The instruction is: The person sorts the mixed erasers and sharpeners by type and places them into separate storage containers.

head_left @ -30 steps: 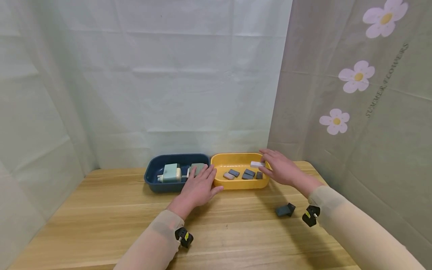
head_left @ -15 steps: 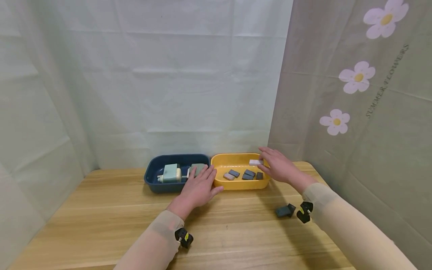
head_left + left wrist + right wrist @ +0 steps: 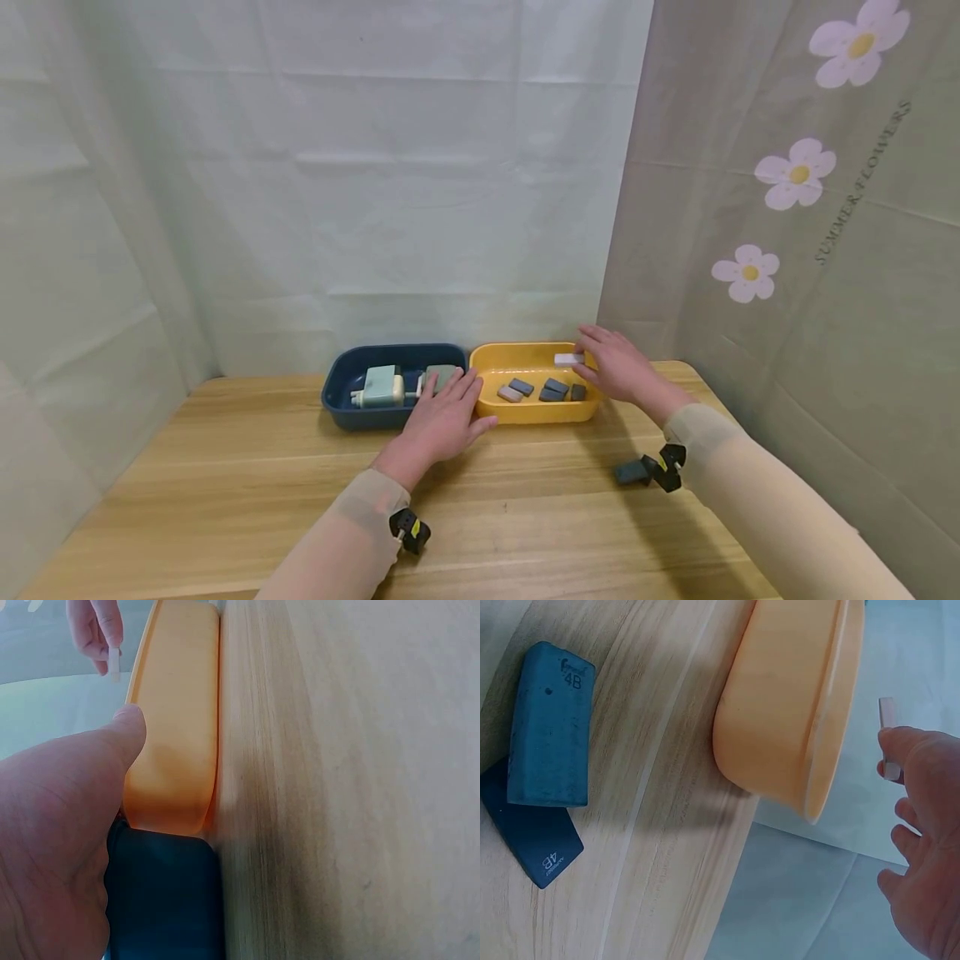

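Note:
My right hand (image 3: 617, 367) pinches a small white eraser (image 3: 567, 360) between thumb and fingers, above the right end of the yellow bin (image 3: 525, 412). In the right wrist view the eraser (image 3: 887, 712) stands out past the thumb, higher than the bin's rim. My left hand (image 3: 442, 417) lies with fingers extended over the place where the yellow bin meets the dark blue bin (image 3: 375, 421). Its thumb (image 3: 132, 720) reaches along the yellow bin's rim in the left wrist view. Several grey erasers (image 3: 521, 387) and a pinkish one (image 3: 510, 393) lie inside the yellow bin.
On the table, right of the bins, a blue-grey eraser marked 4B (image 3: 551, 724) leans on a darker 4B eraser (image 3: 536, 832). The blue bin contains a pale green box-shaped thing (image 3: 381, 387) and a grey-green one, partly covered by the left hand. Curtains (image 3: 450, 208) hang behind.
My right hand has shifted slightly left and up with the white eraser, its forearm swinging left over the table erasers. The left hand has stayed in place.

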Available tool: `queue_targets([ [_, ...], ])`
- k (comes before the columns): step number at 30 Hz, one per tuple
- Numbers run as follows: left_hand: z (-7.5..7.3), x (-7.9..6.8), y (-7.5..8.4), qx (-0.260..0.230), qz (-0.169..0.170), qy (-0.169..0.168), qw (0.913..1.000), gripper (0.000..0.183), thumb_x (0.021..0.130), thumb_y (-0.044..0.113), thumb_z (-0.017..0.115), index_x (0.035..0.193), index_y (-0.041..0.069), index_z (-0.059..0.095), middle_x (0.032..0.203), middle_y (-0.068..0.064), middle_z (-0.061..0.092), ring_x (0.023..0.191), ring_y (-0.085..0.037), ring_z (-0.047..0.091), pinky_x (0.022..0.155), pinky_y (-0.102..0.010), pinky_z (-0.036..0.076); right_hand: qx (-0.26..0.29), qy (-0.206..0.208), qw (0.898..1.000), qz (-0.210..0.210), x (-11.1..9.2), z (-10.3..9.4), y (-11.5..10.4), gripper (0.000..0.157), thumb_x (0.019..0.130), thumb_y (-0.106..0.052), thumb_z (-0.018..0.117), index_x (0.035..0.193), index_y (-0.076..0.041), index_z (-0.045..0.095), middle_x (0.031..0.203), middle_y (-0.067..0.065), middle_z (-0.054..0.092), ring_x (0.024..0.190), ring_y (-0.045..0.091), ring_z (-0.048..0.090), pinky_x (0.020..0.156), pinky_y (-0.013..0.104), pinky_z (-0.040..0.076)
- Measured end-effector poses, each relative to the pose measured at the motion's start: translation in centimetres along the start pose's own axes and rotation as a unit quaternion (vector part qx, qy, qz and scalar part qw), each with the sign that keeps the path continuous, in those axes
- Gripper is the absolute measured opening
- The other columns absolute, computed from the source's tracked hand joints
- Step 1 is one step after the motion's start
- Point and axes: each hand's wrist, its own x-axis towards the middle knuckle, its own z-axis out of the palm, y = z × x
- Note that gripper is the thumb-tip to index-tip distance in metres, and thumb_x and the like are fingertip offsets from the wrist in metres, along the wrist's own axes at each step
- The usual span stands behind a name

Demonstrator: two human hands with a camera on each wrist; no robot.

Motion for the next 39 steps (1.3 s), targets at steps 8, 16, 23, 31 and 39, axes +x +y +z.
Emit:
queue_targets([
  [8,-0.3,-0.2,0.1,0.004,-0.002,0.0,1.0,0.086,0.112,0.065,0.051,0.174,0.009,0.034,0.183,-0.009,0.024,0.169,-0.032,0.017,0.134,-0.064,0.004,-0.01,-0.005,0.999,0.03,0.4,0.3,0.2,0.026,0.106,-0.025,0.078,0.119,-0.003,0.072,0.162,0.03,0.051,0.148,0.049,0.049,0.125,0.068,0.034],
  [16,-0.6,0.0,0.4,0.004,0.008,0.005,0.9999,0.083,0.112,0.062,0.053,0.174,0.008,0.035,0.182,-0.011,0.026,0.169,-0.033,0.019,0.134,-0.064,0.006,-0.025,0.0,0.999,0.033,0.8,0.1,0.2,0.024,0.106,-0.023,0.077,0.118,-0.002,0.073,0.157,0.031,0.055,0.141,0.05,0.055,0.121,0.067,0.04],
  [23,-0.6,0.2,0.5,0.005,0.007,0.003,1.0,0.084,0.112,0.063,0.052,0.174,0.009,0.035,0.182,-0.01,0.025,0.169,-0.033,0.019,0.134,-0.064,0.005,-0.027,-0.009,0.999,0.043,1.4,0.2,0.3,0.025,0.107,-0.023,0.075,0.12,-0.002,0.073,0.154,0.029,0.056,0.141,0.049,0.054,0.122,0.065,0.039],
  [31,-0.6,0.2,0.5,0.014,0.006,-0.004,0.9999,0.085,0.112,0.066,0.049,0.174,0.01,0.034,0.182,-0.01,0.026,0.169,-0.032,0.019,0.134,-0.064,0.006,-0.029,-0.02,0.997,0.063,1.6,0.5,0.5,0.024,0.109,-0.025,0.073,0.118,-0.003,0.071,0.146,0.023,0.06,0.134,0.045,0.058,0.122,0.065,0.038],
  [39,-0.6,0.0,0.3,0.009,0.001,-0.005,0.9999,0.085,0.112,0.065,0.05,0.174,0.009,0.034,0.182,-0.009,0.025,0.169,-0.033,0.018,0.134,-0.064,0.005,-0.035,-0.022,0.997,0.067,1.9,0.7,0.3,0.024,0.109,-0.025,0.073,0.119,-0.003,0.072,0.144,0.022,0.062,0.135,0.045,0.058,0.121,0.065,0.04],
])
